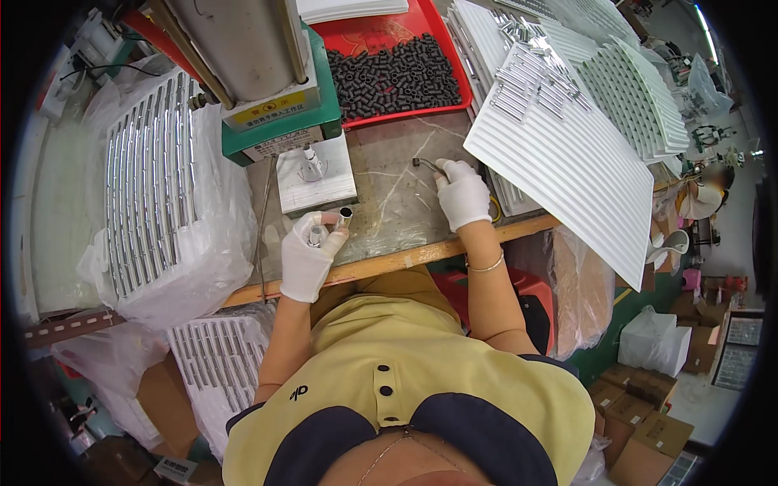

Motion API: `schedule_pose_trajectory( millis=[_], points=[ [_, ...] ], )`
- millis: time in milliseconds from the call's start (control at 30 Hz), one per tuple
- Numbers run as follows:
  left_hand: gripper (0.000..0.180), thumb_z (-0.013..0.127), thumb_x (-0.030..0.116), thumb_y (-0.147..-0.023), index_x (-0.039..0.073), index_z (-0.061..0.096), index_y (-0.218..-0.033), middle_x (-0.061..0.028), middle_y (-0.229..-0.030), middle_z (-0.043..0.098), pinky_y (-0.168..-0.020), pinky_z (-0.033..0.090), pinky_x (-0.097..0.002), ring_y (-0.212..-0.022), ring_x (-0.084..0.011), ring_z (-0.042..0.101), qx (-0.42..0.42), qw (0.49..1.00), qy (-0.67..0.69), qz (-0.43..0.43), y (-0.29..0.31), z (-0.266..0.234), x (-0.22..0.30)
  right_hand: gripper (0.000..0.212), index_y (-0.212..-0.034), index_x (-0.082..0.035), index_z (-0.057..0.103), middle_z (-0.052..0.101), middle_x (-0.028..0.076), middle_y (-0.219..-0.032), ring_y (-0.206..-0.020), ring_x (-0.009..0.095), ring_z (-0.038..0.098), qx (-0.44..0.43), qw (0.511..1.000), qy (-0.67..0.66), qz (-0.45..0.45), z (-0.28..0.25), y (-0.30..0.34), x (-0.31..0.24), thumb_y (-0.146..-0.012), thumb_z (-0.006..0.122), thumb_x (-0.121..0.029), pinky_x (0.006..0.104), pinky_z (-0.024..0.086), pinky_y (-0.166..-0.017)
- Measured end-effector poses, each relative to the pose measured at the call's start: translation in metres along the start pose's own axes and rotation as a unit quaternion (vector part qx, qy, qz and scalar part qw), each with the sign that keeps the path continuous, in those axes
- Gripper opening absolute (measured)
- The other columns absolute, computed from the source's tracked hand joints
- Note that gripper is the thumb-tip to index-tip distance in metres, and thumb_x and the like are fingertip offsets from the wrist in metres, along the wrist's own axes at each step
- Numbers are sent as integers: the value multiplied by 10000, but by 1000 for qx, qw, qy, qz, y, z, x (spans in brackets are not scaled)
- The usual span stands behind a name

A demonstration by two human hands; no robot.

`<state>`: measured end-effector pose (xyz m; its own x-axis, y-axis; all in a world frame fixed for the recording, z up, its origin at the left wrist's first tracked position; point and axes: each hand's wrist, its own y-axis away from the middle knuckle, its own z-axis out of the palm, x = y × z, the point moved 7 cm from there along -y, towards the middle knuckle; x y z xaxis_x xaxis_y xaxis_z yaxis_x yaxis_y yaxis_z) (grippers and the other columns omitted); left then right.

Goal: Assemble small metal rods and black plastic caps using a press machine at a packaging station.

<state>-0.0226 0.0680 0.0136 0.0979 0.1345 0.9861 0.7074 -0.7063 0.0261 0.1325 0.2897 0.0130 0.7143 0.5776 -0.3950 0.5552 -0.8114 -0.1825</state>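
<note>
My left hand (303, 263), in a white glove with some fingertips bare, is closed around short shiny metal tubes near the table's front edge. One tube (345, 215) shows its dark open end between thumb and forefinger; another tube (315, 236) rests in the curled fingers. To the right, my gloved right hand (464, 197) pinches a thin bent metal rod (429, 164). At the rod's far tip sits a small dark sleeve (416, 162). Just beyond my left hand stands a metal block (318, 190) with a shiny upright pin (309, 159).
A green-based press (281, 134) rises behind the block. Behind the table's middle, a red tray (389, 119) holds many black sleeves (389, 81). White ribbed trays (559, 162) with metal tubes (539, 81) lean at right. Wrapped tube rows (154, 186) lie at left.
</note>
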Motion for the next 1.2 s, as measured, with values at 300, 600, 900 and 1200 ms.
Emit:
schedule_pose_trajectory(
  millis=[300, 600, 900, 1200],
  points=[
    [133, 673, 43, -760, 51, 634, -887, 90, -619, 409, -501, 278, -190, -557, -15, 333, -26, 999, 0, -26, -5, 18, -2, 197, -989, -144, 656, 607, 85, -872, -836, 282, 582, -51, 998, 36, -13, -6, -7, 4, -808, 591, -184, 389, 473, -723],
    [123, 676, 56, -763, 53, 641, -881, 85, -612, 407, -494, 275, -194, -548, -21, 328, -29, 999, -28, -13, -10, 24, -1, 185, -977, -146, 662, 610, 75, -850, -826, 281, 585, -55, 997, 44, -37, 5, -17, 2, -821, 568, -182, 392, 473, -721],
    [141, 693, 88, -751, 46, 636, -873, -14, -668, 573, -535, 392, -230, -575, -71, 465, 26, 994, -99, 33, -20, 17, 9, 165, -913, -116, 671, 616, 76, -815, -750, 269, 592, -27, 975, -145, -167, -32, -4, -54, -771, 588, -109, 355, 481, -676],
    [166, 708, 16, -722, 30, 633, -869, 16, -692, 589, -524, 377, -198, -583, -42, 448, 26, 972, -149, 180, -13, 21, 30, 162, -863, -139, 664, 595, 42, -741, -684, 254, 583, -52, 950, 44, -306, -63, 19, -111, -718, 606, -95, 355, 480, -583]
  ],
)
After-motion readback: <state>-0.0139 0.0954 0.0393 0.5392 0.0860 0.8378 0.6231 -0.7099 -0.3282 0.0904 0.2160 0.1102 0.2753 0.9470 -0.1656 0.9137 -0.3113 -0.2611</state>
